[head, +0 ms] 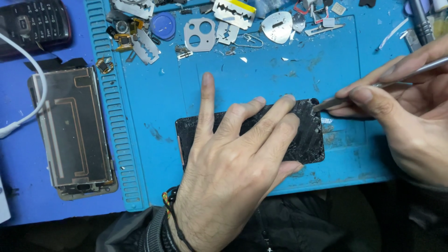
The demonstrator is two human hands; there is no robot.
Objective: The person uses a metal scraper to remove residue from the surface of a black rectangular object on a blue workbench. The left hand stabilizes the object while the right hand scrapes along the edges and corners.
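Note:
My left hand (233, 158) lies flat, fingers spread, on a black phone panel (308, 140) covered in scraped glue residue, pinning it to the blue work mat (158, 116). My right hand (410, 112) grips a thin metal scraping tool (354, 93). The tool's tip touches the panel's upper right corner, just beyond my left fingertips. Most of the panel's middle is hidden under my left hand.
A phone frame with a copper-coloured sheet (74, 130) lies at the left beside a white cable (28, 107). A dark keypad phone (32, 23) sits top left. Razor blades (233, 11), a camera bezel (199, 33), a blue pick (163, 25) and small parts litter the mat's far edge.

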